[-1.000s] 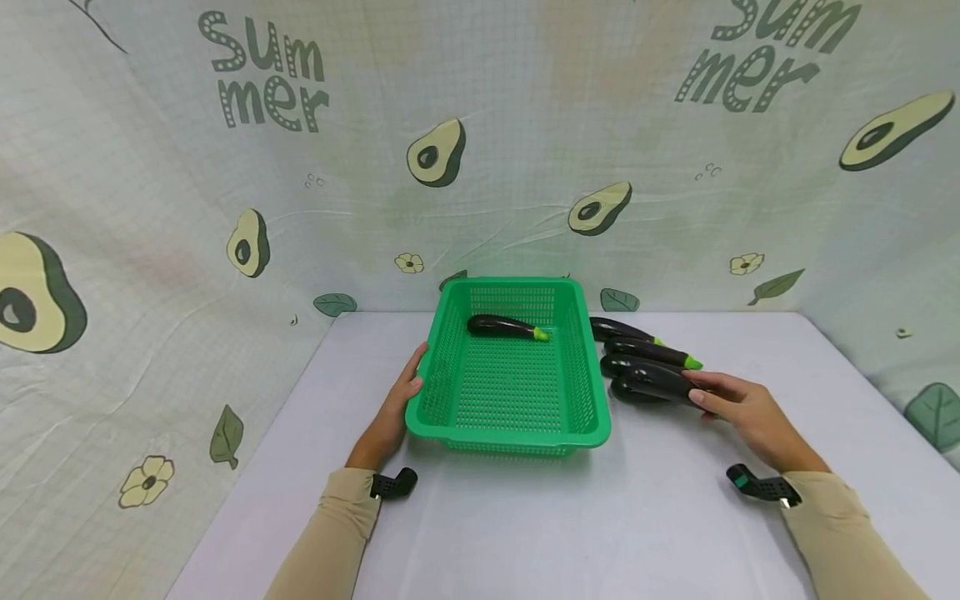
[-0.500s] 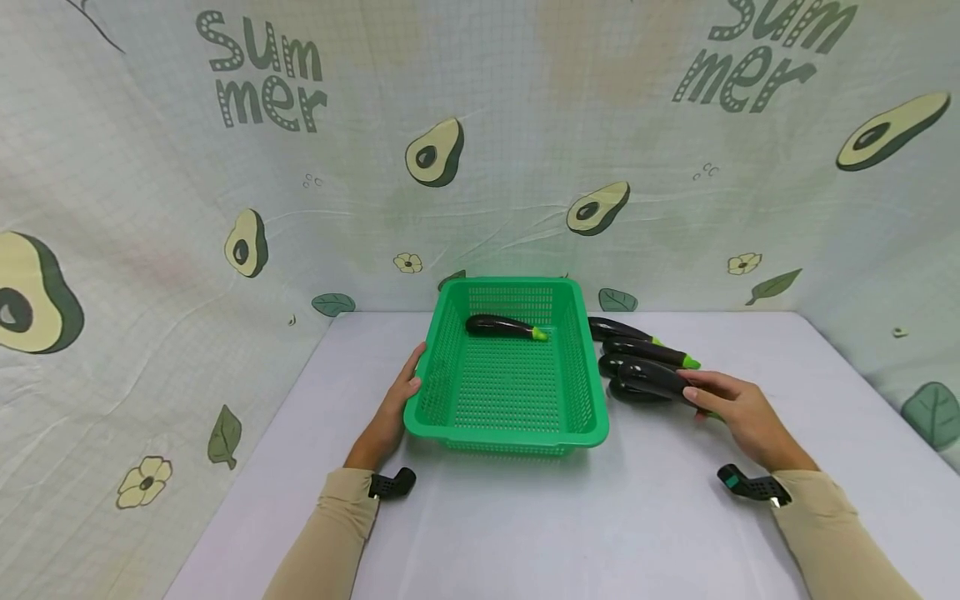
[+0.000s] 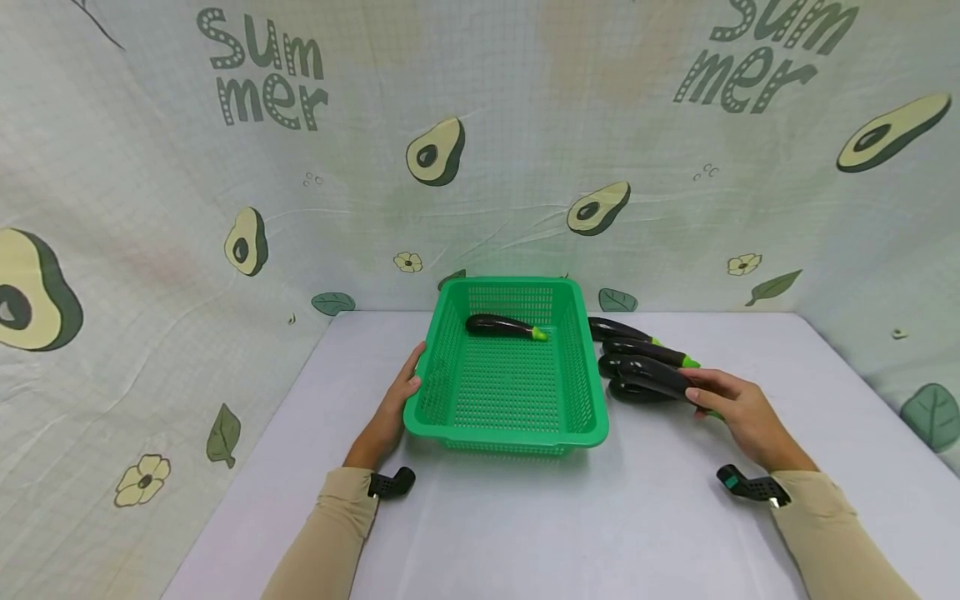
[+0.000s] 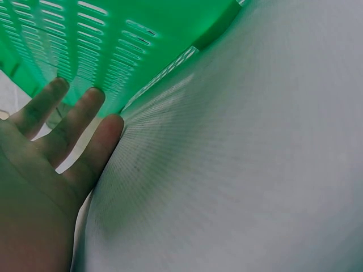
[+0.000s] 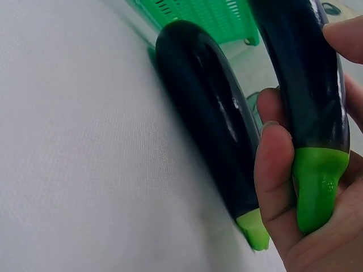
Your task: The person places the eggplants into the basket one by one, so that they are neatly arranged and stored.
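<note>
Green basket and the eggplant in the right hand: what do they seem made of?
Green basket: likely molded plastic with a slight sheen, given its regular slots and uniform color.
Eggplant in the right hand: smooth, glossy, with sharp highlights; its evenly bright green cap hints at plastic, but real remains possible.

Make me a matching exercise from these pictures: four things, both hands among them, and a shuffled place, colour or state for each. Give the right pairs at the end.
Things
1. Left hand
2. Right hand
3. Basket
4. Leftmost eggplant

Places, colours, states
A. Green, with slotted walls
B. Lies inside the basket
C. Holds another eggplant
D. Touches the basket's outside

Pairs: 1-D, 2-C, 3-A, 4-B
</note>
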Demonstrator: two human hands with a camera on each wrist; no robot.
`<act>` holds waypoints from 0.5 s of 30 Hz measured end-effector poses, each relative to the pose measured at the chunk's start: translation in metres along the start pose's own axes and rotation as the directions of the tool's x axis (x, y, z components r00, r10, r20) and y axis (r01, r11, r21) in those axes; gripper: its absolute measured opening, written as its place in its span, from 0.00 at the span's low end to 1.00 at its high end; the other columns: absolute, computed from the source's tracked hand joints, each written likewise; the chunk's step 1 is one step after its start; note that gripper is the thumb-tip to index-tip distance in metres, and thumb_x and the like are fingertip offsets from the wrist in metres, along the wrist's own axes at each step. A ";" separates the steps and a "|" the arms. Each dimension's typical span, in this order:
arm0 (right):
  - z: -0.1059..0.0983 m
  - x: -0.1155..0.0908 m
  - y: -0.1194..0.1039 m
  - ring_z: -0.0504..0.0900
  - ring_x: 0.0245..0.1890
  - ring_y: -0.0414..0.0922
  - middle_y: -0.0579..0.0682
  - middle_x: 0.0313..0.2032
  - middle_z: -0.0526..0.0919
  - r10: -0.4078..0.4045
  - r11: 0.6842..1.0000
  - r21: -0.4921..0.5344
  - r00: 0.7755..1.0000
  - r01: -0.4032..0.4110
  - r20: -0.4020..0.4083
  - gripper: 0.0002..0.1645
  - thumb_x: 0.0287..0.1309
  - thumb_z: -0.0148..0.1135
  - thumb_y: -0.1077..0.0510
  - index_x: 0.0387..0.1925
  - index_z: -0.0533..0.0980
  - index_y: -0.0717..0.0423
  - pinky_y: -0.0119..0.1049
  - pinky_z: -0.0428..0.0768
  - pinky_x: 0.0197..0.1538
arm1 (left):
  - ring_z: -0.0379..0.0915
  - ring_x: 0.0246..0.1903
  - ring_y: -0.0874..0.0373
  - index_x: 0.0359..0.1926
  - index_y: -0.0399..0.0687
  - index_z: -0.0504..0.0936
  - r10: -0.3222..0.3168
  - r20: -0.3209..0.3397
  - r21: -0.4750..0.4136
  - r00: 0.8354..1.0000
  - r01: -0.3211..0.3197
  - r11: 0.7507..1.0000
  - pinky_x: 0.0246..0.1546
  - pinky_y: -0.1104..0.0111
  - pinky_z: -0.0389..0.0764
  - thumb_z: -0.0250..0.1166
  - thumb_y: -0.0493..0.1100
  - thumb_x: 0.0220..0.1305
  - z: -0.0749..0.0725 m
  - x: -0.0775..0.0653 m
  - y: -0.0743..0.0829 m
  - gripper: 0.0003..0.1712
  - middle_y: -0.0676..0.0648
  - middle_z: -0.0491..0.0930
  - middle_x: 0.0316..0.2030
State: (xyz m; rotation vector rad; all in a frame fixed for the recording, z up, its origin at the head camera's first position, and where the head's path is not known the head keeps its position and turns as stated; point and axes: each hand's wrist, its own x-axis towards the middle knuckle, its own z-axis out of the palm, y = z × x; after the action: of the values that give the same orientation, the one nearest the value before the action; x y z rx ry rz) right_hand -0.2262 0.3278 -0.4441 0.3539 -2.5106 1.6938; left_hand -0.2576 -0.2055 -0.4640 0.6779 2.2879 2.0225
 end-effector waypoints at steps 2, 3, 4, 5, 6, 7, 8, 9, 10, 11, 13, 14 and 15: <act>0.000 0.000 0.000 0.80 0.38 0.50 0.37 0.52 0.75 -0.002 1.000 0.007 1.000 0.002 -0.001 0.22 0.71 0.60 0.57 0.61 0.74 0.63 0.34 0.79 0.40 | 0.33 0.76 0.54 0.80 0.67 0.45 -0.002 0.001 0.004 1.000 0.002 1.000 0.69 0.44 0.36 0.40 0.53 0.76 0.000 0.000 0.000 0.35 0.54 0.40 0.79; 0.001 0.000 -0.001 0.80 0.38 0.50 0.37 0.52 0.75 -0.004 1.000 0.009 1.000 0.004 -0.002 0.22 0.70 0.60 0.58 0.61 0.74 0.64 0.34 0.79 0.40 | 0.33 0.76 0.53 0.80 0.67 0.45 -0.002 0.003 0.005 1.000 0.002 1.000 0.69 0.44 0.36 0.40 0.53 0.76 0.000 0.000 0.001 0.35 0.54 0.40 0.79; 0.001 0.000 -0.001 0.80 0.39 0.49 0.37 0.52 0.75 -0.003 1.000 0.009 1.000 0.003 -0.003 0.23 0.70 0.61 0.57 0.61 0.74 0.64 0.34 0.79 0.40 | 0.33 0.76 0.53 0.80 0.67 0.45 -0.003 0.003 0.007 1.000 0.003 1.000 0.69 0.44 0.36 0.40 0.53 0.76 0.000 0.000 0.001 0.35 0.54 0.40 0.79; 0.001 0.000 -0.001 0.80 0.39 0.49 0.37 0.52 0.75 0.002 1.000 0.007 1.000 -0.002 -0.006 0.23 0.70 0.61 0.57 0.61 0.74 0.64 0.34 0.80 0.40 | 0.32 0.76 0.53 0.80 0.67 0.44 -0.004 0.004 0.008 1.000 0.004 1.000 0.69 0.43 0.36 0.40 0.53 0.76 0.000 0.000 0.001 0.35 0.54 0.40 0.79; 0.001 0.000 -0.002 0.80 0.39 0.49 0.38 0.52 0.74 0.005 1.000 0.002 1.000 -0.005 -0.007 0.23 0.70 0.61 0.56 0.61 0.74 0.64 0.34 0.80 0.40 | 0.32 0.76 0.53 0.80 0.67 0.44 -0.006 0.004 0.008 1.000 0.006 1.000 0.69 0.44 0.36 0.40 0.53 0.76 0.000 -0.001 0.001 0.35 0.54 0.40 0.79; 0.001 0.001 -0.002 0.80 0.40 0.49 0.38 0.53 0.74 0.007 1.000 -0.008 1.000 -0.007 -0.007 0.23 0.70 0.61 0.56 0.61 0.74 0.63 0.34 0.80 0.40 | 0.32 0.76 0.53 0.80 0.68 0.44 -0.007 0.003 0.008 1.000 0.007 1.000 0.69 0.44 0.36 0.40 0.53 0.76 0.000 -0.001 0.001 0.35 0.54 0.40 0.79; 0.001 0.001 -0.002 0.80 0.41 0.49 0.39 0.53 0.74 0.009 1.000 -0.019 1.000 -0.009 -0.007 0.24 0.70 0.61 0.55 0.62 0.74 0.63 0.34 0.80 0.40 | 0.32 0.76 0.54 0.80 0.68 0.44 -0.009 0.002 0.007 1.000 0.009 1.000 0.69 0.44 0.36 0.40 0.53 0.76 0.000 -0.001 0.002 0.35 0.54 0.40 0.79; 0.001 0.001 -0.002 0.80 0.42 0.49 0.40 0.54 0.74 0.011 1.000 -0.029 1.000 -0.011 -0.006 0.24 0.71 0.61 0.54 0.62 0.74 0.63 0.33 0.80 0.41 | 0.32 0.76 0.54 0.80 0.68 0.44 -0.012 0.001 0.006 1.000 0.012 1.000 0.69 0.44 0.36 0.40 0.53 0.76 0.001 -0.001 0.002 0.35 0.54 0.40 0.79; 0.001 0.001 -0.002 0.80 0.42 0.49 0.40 0.54 0.74 0.013 0.999 -0.040 1.000 -0.013 -0.005 0.25 0.71 0.61 0.53 0.62 0.74 0.62 0.33 0.80 0.41 | 0.32 0.76 0.54 0.80 0.68 0.44 -0.013 0.000 0.004 1.000 0.013 1.000 0.69 0.44 0.36 0.40 0.53 0.76 0.001 -0.001 0.002 0.35 0.54 0.40 0.79; 0.001 0.001 -0.002 0.81 0.43 0.49 0.41 0.55 0.74 0.013 0.999 -0.050 1.000 -0.014 -0.003 0.25 0.71 0.61 0.52 0.62 0.74 0.62 0.33 0.80 0.41 | 0.32 0.76 0.54 0.80 0.68 0.44 -0.014 -0.001 0.002 1.000 0.014 1.000 0.69 0.44 0.36 0.40 0.53 0.76 0.001 -0.001 0.002 0.35 0.54 0.40 0.79; 0.001 0.002 -0.003 0.81 0.44 0.48 0.44 0.56 0.74 0.013 0.997 -0.070 1.000 -0.013 0.001 0.26 0.71 0.60 0.51 0.63 0.74 0.62 0.33 0.81 0.42 | 0.32 0.76 0.54 0.80 0.68 0.44 -0.017 -0.002 0.001 1.000 0.017 1.000 0.69 0.44 0.36 0.40 0.54 0.75 0.001 -0.001 0.002 0.35 0.54 0.40 0.79; 0.001 0.002 -0.003 0.81 0.44 0.48 0.45 0.57 0.74 0.014 0.997 -0.076 1.000 -0.014 0.001 0.26 0.71 0.60 0.51 0.63 0.73 0.62 0.33 0.81 0.42 | 0.32 0.76 0.54 0.80 0.68 0.44 -0.017 -0.001 0.002 1.000 0.017 1.000 0.69 0.44 0.36 0.40 0.54 0.75 0.001 -0.001 0.002 0.36 0.54 0.40 0.79; 0.001 0.002 -0.003 0.80 0.45 0.47 0.47 0.57 0.74 0.017 0.997 -0.080 1.000 -0.017 0.000 0.26 0.71 0.60 0.51 0.63 0.73 0.62 0.33 0.81 0.42 | 0.32 0.76 0.54 0.80 0.68 0.44 -0.016 0.000 0.004 1.000 0.016 1.000 0.69 0.44 0.36 0.40 0.54 0.76 0.001 -0.001 0.002 0.35 0.55 0.40 0.79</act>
State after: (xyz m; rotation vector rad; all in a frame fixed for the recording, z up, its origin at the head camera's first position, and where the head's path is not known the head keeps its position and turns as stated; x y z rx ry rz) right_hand -0.2271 0.3250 -0.4413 0.3276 -2.5803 1.5932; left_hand -0.2558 -0.2046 -0.4626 0.6577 2.2900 2.0122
